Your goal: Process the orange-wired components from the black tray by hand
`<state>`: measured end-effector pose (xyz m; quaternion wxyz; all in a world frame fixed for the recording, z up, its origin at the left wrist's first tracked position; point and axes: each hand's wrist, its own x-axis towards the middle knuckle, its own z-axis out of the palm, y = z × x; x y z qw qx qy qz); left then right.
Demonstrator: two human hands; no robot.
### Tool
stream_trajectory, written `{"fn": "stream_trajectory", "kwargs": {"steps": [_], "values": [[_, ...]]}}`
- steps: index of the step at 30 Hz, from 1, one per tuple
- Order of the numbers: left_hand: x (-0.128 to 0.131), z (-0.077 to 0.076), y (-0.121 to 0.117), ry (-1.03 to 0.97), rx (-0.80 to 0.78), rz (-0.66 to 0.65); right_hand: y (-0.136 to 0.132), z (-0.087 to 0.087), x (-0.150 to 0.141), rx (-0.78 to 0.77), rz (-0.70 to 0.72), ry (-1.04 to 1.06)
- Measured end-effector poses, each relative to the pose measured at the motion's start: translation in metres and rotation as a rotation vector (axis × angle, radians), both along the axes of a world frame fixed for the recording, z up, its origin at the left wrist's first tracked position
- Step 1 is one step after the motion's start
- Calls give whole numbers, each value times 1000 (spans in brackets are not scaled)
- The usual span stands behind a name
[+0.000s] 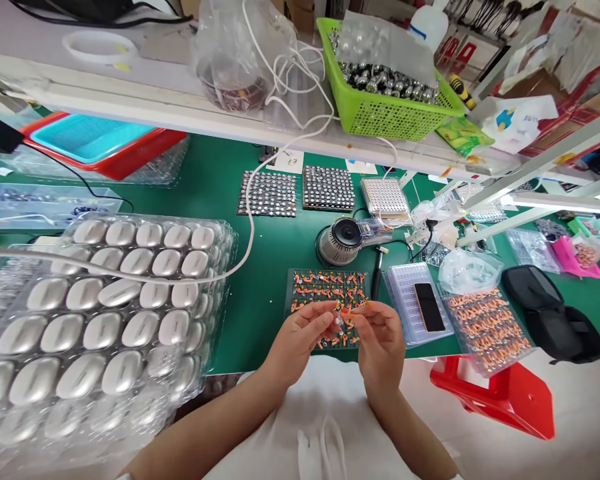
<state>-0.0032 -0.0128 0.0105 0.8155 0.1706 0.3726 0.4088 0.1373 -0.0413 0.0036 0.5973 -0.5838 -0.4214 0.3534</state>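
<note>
My left hand and my right hand meet in front of my white clothing, fingers pinched. Between their fingertips is a small orange flexible strip part; its ends are partly covered by the fingers. Just beneath and beyond the hands lies a dark tray with rows of similar orange parts. Behind that tray stands a round grey and black device. A black-handled tool rests upright in view, right of the tray.
Clear plastic trays of silvery oval cases fill the left. To the right are a phone on stacked trays, another tray of orange parts, a black case and a red stool. A white cable hangs from the shelf.
</note>
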Motion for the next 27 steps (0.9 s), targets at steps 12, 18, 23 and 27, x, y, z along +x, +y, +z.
{"fn": "stream_trajectory", "kwargs": {"steps": [12,18,23,27], "values": [[2,-1,2,3,-31,129,-4,-7,-9,318,94,-382],[2,1,2,-67,-111,155,-1,-11,-11,377,179,-536],[-2,4,4,-46,-130,137,-2,-4,-13,340,221,-367],[-6,5,4,-39,-71,133,2,6,-4,120,181,-51]]}}
